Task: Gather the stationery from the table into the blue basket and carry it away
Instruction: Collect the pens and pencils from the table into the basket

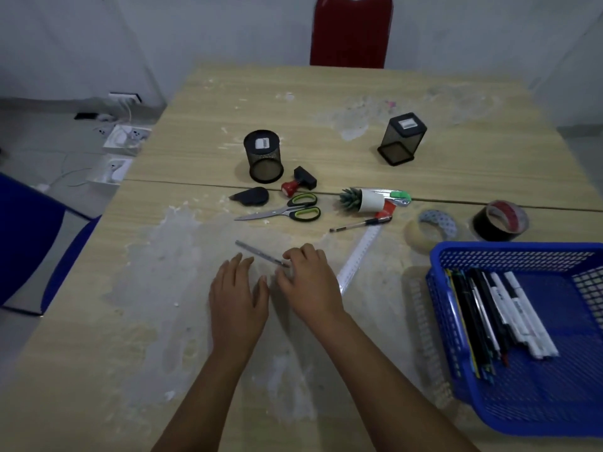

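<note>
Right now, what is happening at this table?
A person is clearing stationery into a blue basket at the table's right edge; pens and markers already lie inside. The right hand pinches the near end of a thin metal ruler, while the left hand rests flat on the table beside it. Scissors, a pen, a white ruler, tape rolls, two mesh pen cups and other small items are not yet collected.

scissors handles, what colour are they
Black with light green inner rims on the scissors, seen in the head view, the only one.
</note>
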